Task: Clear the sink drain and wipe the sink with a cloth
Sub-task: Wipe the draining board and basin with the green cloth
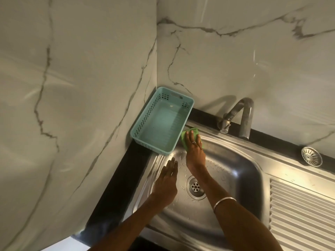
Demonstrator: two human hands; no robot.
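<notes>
Steel sink [235,160] | green cloth [188,137] beneath right hand [194,151], far-left rim

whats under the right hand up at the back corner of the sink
A green cloth lies under the right hand, pressed flat on the steel sink rim beside the turquoise plastic basket. The hand covers most of it.
</notes>
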